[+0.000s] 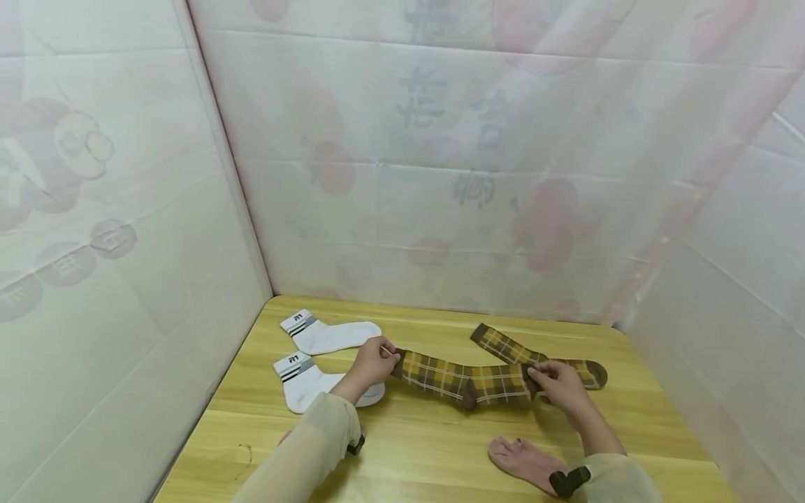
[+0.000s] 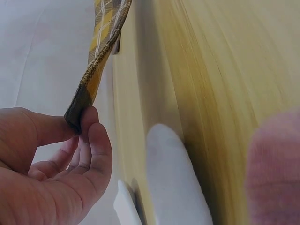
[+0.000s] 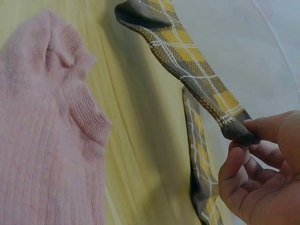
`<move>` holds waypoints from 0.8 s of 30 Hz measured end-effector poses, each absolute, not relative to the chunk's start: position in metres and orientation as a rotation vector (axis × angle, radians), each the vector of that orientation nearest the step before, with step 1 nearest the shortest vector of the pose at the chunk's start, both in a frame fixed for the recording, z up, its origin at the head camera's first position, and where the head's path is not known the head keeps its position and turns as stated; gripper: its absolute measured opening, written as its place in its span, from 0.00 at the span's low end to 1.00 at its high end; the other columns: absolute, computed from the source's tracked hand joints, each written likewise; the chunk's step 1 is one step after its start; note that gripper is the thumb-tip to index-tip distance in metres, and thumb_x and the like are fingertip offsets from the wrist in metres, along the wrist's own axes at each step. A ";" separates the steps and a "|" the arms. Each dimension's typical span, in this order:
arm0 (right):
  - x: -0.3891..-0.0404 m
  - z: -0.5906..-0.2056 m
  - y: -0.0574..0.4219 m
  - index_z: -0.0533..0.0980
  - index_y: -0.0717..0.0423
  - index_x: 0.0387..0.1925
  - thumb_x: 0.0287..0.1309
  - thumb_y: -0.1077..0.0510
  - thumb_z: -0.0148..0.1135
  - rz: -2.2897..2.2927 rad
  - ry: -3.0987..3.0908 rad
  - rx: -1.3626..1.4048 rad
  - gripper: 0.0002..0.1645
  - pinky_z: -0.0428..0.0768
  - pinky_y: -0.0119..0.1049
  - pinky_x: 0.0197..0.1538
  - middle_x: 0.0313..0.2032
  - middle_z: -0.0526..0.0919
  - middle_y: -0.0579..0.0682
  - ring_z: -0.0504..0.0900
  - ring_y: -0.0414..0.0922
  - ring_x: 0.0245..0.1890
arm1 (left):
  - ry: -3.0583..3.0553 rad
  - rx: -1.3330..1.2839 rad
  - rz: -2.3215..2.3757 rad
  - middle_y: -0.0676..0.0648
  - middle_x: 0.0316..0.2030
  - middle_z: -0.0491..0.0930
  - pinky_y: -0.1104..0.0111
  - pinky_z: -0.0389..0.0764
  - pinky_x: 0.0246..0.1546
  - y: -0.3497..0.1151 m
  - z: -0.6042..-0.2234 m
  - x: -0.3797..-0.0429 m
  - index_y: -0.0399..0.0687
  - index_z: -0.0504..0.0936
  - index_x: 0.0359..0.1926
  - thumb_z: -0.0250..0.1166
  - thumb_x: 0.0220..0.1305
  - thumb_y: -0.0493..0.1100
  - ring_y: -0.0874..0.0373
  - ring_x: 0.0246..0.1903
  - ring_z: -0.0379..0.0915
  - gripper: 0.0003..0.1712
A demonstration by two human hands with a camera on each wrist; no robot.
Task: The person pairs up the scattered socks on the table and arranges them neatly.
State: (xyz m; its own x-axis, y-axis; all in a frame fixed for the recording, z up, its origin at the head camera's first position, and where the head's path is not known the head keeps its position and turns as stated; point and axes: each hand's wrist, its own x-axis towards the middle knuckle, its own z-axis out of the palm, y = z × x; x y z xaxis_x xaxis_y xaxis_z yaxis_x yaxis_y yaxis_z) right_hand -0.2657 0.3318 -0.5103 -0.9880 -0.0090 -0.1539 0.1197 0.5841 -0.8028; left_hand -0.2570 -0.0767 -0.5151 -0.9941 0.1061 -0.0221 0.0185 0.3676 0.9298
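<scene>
A brown and yellow plaid sock (image 1: 440, 377) is stretched sideways between both hands above the table. My left hand (image 1: 375, 360) pinches its dark cuff end between thumb and fingers, seen close in the left wrist view as a dark cuff (image 2: 79, 108). At the other end, my right hand (image 1: 560, 384) pinches the dark toe (image 3: 239, 131). The brown heel sags lowest, midway along. Behind the right hand lies a second plaid sock (image 1: 509, 346), partly covered by the hand and the held sock.
Two white socks (image 1: 333, 337) with striped cuffs lie at the left of the wooden table (image 1: 415, 461). A pink sock (image 1: 525, 461) lies near the right forearm; another pink piece (image 2: 276, 168) shows in the left wrist view. Printed cloth walls (image 1: 478, 209) stand around the table.
</scene>
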 end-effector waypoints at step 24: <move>-0.267 -0.513 0.310 0.75 0.69 0.59 0.80 0.52 0.58 -1.426 2.615 0.041 0.23 0.88 0.44 0.44 0.48 0.81 0.58 0.82 0.44 0.43 | 2.545 0.045 1.736 0.46 0.30 0.76 0.67 0.79 0.30 -0.098 -0.524 -0.256 0.35 0.80 0.46 0.63 0.76 0.35 0.58 0.28 0.76 0.05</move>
State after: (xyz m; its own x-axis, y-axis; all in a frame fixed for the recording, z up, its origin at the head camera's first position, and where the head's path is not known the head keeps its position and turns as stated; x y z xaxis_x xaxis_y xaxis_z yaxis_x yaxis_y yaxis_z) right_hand -0.2674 0.3099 -0.5131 -0.9864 -0.0538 -0.1556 0.1017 0.5444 -0.8326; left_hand -0.2559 -0.0985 -0.5243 -0.9978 0.0579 -0.0331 -0.0097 0.3651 0.9309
